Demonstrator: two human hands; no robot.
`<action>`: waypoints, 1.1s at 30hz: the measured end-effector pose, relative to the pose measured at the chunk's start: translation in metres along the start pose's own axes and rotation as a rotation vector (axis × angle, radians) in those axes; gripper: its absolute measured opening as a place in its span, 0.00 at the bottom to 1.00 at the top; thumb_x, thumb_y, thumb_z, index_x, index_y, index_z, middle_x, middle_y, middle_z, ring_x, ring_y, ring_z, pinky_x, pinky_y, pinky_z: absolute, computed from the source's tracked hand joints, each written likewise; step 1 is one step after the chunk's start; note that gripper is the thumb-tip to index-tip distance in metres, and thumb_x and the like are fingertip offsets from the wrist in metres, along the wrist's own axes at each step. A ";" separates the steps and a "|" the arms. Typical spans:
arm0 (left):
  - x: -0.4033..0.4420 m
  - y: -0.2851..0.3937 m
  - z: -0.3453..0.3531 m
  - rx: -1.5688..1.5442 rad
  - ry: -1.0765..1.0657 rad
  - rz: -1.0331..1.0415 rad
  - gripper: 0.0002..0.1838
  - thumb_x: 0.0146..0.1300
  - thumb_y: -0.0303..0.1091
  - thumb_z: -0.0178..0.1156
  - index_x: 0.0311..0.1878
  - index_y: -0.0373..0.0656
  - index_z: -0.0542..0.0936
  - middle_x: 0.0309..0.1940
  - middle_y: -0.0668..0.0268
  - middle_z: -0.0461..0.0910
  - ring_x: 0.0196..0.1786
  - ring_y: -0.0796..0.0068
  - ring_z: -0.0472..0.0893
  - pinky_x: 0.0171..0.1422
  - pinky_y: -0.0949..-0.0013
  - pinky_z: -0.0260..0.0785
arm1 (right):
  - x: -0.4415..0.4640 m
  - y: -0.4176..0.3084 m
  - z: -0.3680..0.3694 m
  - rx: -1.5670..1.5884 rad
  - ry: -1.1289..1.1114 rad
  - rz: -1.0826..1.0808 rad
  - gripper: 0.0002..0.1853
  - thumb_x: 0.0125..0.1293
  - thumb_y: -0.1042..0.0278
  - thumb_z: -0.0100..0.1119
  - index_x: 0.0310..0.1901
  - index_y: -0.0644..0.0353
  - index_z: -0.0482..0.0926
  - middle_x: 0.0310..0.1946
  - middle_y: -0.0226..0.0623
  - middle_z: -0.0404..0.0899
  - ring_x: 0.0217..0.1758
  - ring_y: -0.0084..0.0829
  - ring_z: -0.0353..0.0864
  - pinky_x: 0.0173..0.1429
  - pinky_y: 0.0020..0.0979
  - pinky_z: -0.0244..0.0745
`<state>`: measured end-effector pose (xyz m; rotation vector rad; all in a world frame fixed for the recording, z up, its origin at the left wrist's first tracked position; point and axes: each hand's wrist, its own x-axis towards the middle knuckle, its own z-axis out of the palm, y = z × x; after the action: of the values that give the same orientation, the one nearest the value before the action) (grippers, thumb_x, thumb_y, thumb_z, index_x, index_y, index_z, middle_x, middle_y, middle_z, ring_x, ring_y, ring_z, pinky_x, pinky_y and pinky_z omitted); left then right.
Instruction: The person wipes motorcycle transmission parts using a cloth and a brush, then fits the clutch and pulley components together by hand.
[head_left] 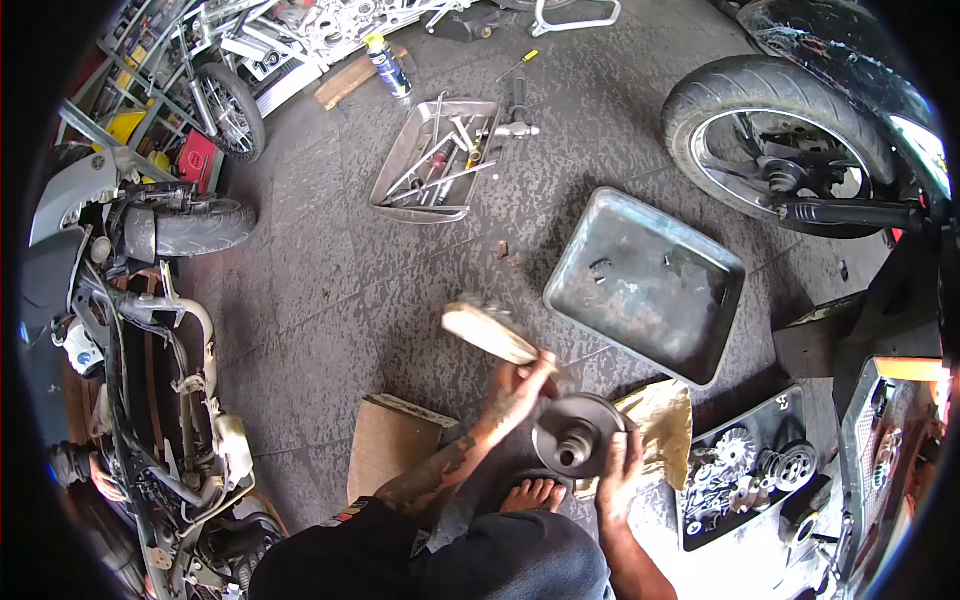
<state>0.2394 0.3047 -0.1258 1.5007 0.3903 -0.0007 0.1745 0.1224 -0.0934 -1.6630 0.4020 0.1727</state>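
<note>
My left hand [522, 388] is closed around the handle end of a wooden brush [488, 333]. Dark bristles show along the brush's far side, slightly blurred. A round metal pulley disc [556, 425] with a hollow centre hub is gripped at its right rim by my right hand [618, 464]. The disc's hub side faces up toward me, and the brush is raised just beyond it, apart from its face. Brown paper [660, 425] lies on the floor behind the disc and my right hand. My bare foot [533, 495] is below the disc.
Ahead on the right lies a metal tray [650, 285]. A tool tray [420, 205] holds wrenches, with a hammer [518, 128] beside it. A dark tray of gears [745, 475] sits at right. Motorcycle parts [200, 225] line the left; a wheel [780, 140] stands at right.
</note>
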 end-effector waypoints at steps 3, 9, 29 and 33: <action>0.025 0.001 -0.042 -0.028 0.125 -0.048 0.17 0.67 0.42 0.55 0.27 0.39 0.75 0.15 0.69 0.73 0.14 0.80 0.72 0.19 0.73 0.63 | 0.014 0.042 -0.022 -0.097 0.187 -0.001 0.25 0.72 0.52 0.48 0.54 0.71 0.73 0.47 0.46 0.77 0.52 0.35 0.73 0.60 0.33 0.65; 0.119 0.029 -0.138 0.508 0.274 -0.027 0.21 0.61 0.49 0.57 0.32 0.37 0.77 0.17 0.64 0.75 0.17 0.73 0.75 0.23 0.68 0.66 | 0.055 0.114 -0.070 -0.259 0.141 -0.016 0.28 0.71 0.49 0.50 0.47 0.77 0.75 0.41 0.53 0.80 0.45 0.38 0.76 0.53 0.35 0.68; 0.280 0.016 -0.225 1.297 0.387 0.952 0.14 0.65 0.44 0.56 0.44 0.42 0.73 0.37 0.53 0.79 0.40 0.47 0.79 0.43 0.52 0.71 | 0.026 0.137 -0.049 -0.505 0.381 -0.098 0.19 0.67 0.68 0.54 0.59 0.60 0.71 0.48 0.53 0.76 0.50 0.52 0.75 0.57 0.43 0.68; 0.321 0.009 -0.239 1.450 0.442 0.669 0.16 0.66 0.44 0.55 0.48 0.41 0.72 0.41 0.53 0.78 0.45 0.49 0.77 0.48 0.53 0.68 | 0.016 0.112 -0.046 -0.397 0.349 -0.139 0.24 0.71 0.61 0.49 0.63 0.64 0.63 0.53 0.59 0.71 0.58 0.58 0.69 0.64 0.46 0.63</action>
<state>0.4828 0.6130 -0.2025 3.0287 0.1800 0.7224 0.1433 0.0650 -0.1968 -2.1141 0.5362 -0.1553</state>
